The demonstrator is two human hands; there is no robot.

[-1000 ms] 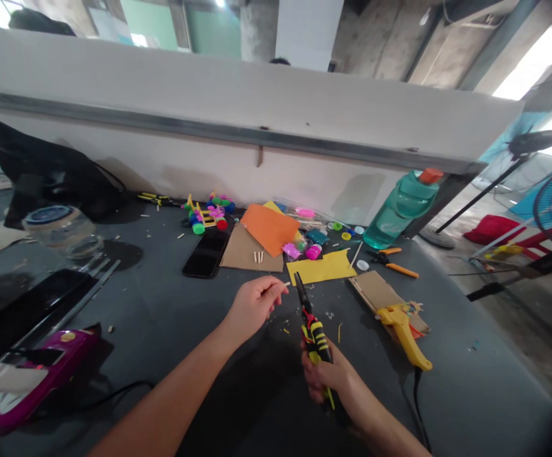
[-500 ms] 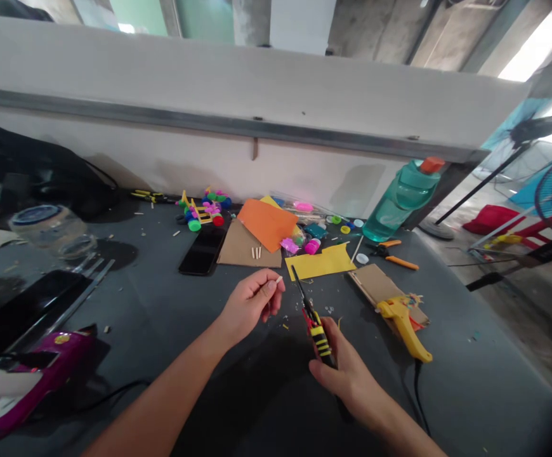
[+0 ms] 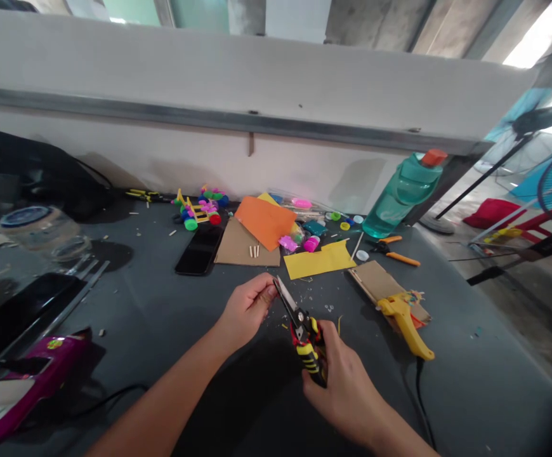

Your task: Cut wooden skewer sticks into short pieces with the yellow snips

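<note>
My right hand [image 3: 342, 381] is wrapped round the yellow and black handles of a pair of shears [image 3: 307, 355]. The blades are parted and point away from me, their tips at the fingertips of my left hand [image 3: 250, 308]. Thumb and forefinger of that left hand are pinched on a short, pale wooden stick, now mostly hidden by the fingers and blades. Beyond the hands, several similar short stick pieces [image 3: 254, 251] lie on a piece of brown cardboard [image 3: 233, 251]. A strip of yellow paper [image 3: 321, 260] lies just past the shears.
A black phone [image 3: 200, 251] and an orange sheet [image 3: 266, 222] lie further back. To the right are a yellow glue gun [image 3: 407, 327] on cardboard, orange-handled pliers [image 3: 397, 255] and a teal bottle [image 3: 402, 197]. A clear jar [image 3: 47, 235] and a purple device [image 3: 33, 381] are at left.
The shears have come left and their blades have parted, meeting my left fingertips. The stick end that stuck out of the left pinch is now mostly hidden.
</note>
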